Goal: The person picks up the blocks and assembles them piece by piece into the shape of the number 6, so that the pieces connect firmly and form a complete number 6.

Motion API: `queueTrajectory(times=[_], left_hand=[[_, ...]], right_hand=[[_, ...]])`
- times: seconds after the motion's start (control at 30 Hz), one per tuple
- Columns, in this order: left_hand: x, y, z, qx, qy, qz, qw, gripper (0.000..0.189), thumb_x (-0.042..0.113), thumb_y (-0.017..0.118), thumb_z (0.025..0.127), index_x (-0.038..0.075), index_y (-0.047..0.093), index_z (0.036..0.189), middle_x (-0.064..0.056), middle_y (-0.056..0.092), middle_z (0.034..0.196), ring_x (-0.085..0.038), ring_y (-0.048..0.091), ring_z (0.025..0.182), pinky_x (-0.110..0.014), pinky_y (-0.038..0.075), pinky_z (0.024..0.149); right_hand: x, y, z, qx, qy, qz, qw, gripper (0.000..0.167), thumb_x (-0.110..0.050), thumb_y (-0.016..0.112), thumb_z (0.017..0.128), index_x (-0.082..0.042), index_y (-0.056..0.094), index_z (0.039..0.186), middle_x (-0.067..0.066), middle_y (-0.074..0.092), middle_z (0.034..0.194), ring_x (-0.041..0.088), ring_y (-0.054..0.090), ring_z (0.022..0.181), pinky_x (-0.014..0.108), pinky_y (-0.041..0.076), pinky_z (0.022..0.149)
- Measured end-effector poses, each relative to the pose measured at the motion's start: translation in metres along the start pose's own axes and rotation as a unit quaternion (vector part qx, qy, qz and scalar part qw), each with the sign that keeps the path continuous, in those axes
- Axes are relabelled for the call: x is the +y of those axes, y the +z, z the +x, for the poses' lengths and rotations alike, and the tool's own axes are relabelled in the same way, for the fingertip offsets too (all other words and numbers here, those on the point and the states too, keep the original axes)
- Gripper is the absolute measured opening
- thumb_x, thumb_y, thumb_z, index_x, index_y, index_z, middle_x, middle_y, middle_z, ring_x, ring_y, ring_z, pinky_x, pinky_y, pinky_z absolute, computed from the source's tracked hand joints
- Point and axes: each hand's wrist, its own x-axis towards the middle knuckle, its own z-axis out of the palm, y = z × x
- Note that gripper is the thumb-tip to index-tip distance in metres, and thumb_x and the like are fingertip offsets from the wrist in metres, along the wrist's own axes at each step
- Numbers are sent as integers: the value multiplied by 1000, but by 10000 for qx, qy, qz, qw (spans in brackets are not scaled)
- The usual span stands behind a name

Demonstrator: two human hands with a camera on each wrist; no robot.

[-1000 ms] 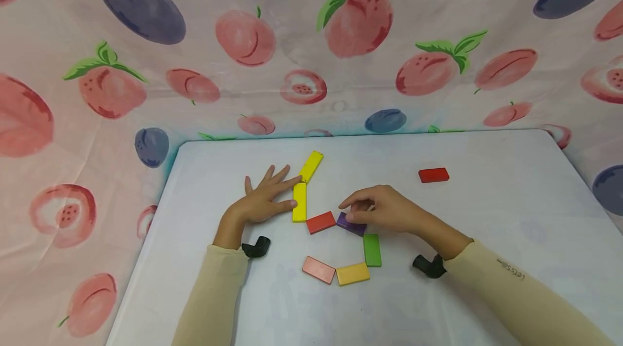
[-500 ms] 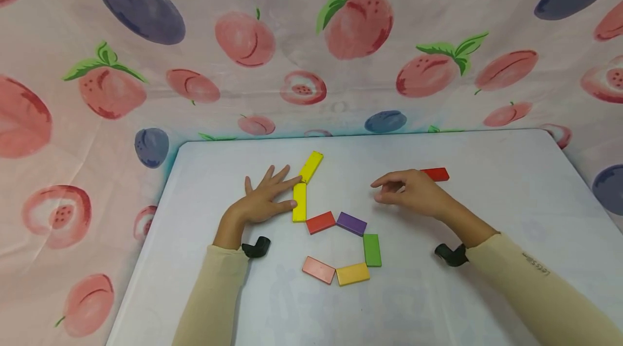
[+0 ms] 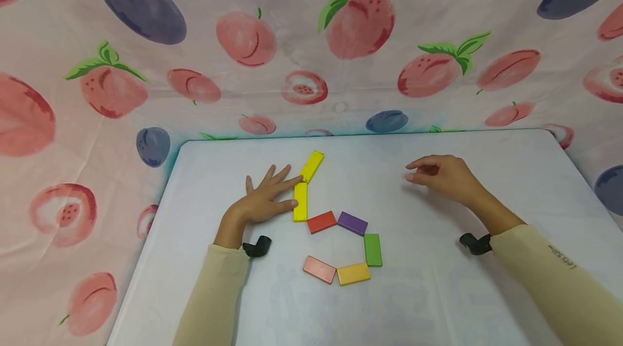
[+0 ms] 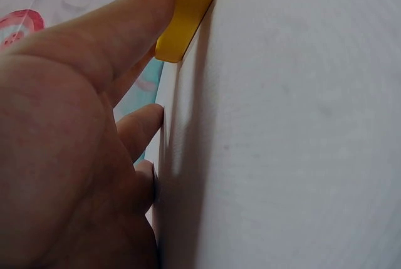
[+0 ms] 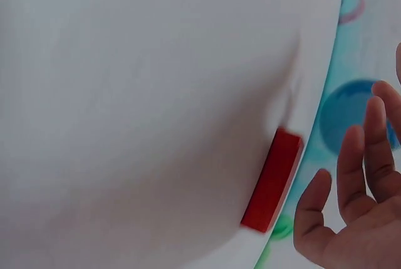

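My left hand (image 3: 265, 200) lies spread at the left, its thumb and index fingertips at two yellow blocks, the lower (image 3: 300, 203) and the upper slanted one (image 3: 312, 166). In the left wrist view the thumb tip meets a yellow block's (image 4: 188, 15) side. My right hand (image 3: 448, 175) hovers at the right with loosely curved fingers and nothing between them. It hides a lone red block (image 5: 274, 181) from the head view; the right wrist view shows that block on the table beside the fingers.
From the lower yellow block a curved line runs through a red block (image 3: 322, 222), a purple block (image 3: 352, 223), a green block (image 3: 373, 250), an orange-yellow block (image 3: 353, 273) and a pink block (image 3: 319, 269). A fruit-print cloth (image 3: 302, 27) hangs behind the white table (image 3: 413, 303).
My right hand has left the purple block and moved right and away from me, over the lone red block. The left hand and the row of blocks have stayed in place.
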Motion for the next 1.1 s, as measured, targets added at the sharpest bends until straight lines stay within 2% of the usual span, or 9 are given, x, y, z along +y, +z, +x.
queueTrajectory(times=[0.07,0.17,0.37,0.47,0.7,0.9,1.1], left_hand=[[0,0,0,9,17,-15,10000,67,56,60,97,42,35,158,4,8,174,-31,-11,160,-75,-24,110],[1,0,0,20,24,-14,10000,67,56,60,97,42,36,158,4,9,174,-31,-11,160,-75,-24,110],[1,1,1,16,5,-14,10000,67,56,60,97,42,35,158,4,9,174,-31,-11,160,-75,-24,110],[1,0,0,10,-7,-12,10000,68,57,60,97,42,35,158,4,8,174,-31,-11,160,-75,-24,110],[0,1,1,2,-2,-7,10000,68,58,60,96,43,35,158,4,8,174,-31,-12,160,-75,-24,110],[-1,1,2,5,2,12,10000,68,58,60,96,43,35,158,5,8,174,-30,-12,160,-74,-25,110],[-1,1,1,16,-15,29,10000,68,57,61,96,43,35,158,5,8,174,-31,-11,160,-75,-24,111]], right_hand=[[7,-4,1,46,20,-40,10000,45,-48,76,90,-15,76,120,6,72,106,27,64,104,39,56,85],[16,-9,2,74,81,-47,9999,44,-47,76,90,-14,76,120,10,69,118,31,61,115,51,54,95],[30,-20,8,-172,392,-227,9988,50,-52,72,92,-16,73,126,16,64,132,38,56,122,51,50,92],[36,-24,11,-401,589,-242,9972,58,-58,70,91,-15,70,131,20,60,137,41,50,127,58,48,95],[47,-25,15,-714,891,-176,9933,63,-59,71,90,-14,69,133,21,63,133,36,53,121,42,50,88],[51,-21,15,-882,1000,-101,9910,63,-57,70,91,-11,66,135,21,60,135,37,50,122,48,48,95],[50,-16,13,-940,1055,-250,9896,57,-53,73,90,-10,68,127,17,62,119,35,49,112,38,49,82]])
